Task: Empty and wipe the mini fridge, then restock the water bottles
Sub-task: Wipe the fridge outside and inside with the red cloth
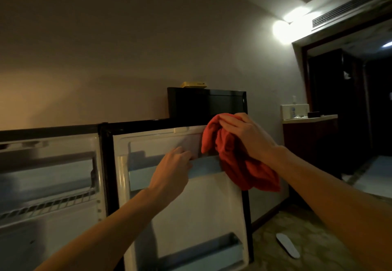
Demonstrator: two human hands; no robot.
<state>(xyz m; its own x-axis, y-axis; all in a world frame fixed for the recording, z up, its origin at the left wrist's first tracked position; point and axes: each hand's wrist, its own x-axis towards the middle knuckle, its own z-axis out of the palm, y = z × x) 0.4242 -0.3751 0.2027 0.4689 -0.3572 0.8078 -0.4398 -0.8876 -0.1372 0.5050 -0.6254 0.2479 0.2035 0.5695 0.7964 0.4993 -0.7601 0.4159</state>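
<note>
The mini fridge [48,185] stands open at the left, its white inside bare except for a wire shelf [46,204]. Its door [203,207] is swung open in the middle, inner side toward me. My left hand [171,172] grips the translucent flap of the upper door shelf [203,165] and holds it up. My right hand [244,135] holds a bunched red cloth [235,160] against the door's upper right corner. No water bottles are in view.
A black box [205,103] with a small yellow item [194,84] on top stands behind the door. A counter [309,119] with a white box sits to the right, before a dark doorway. A white slipper [287,245] lies on the patterned floor.
</note>
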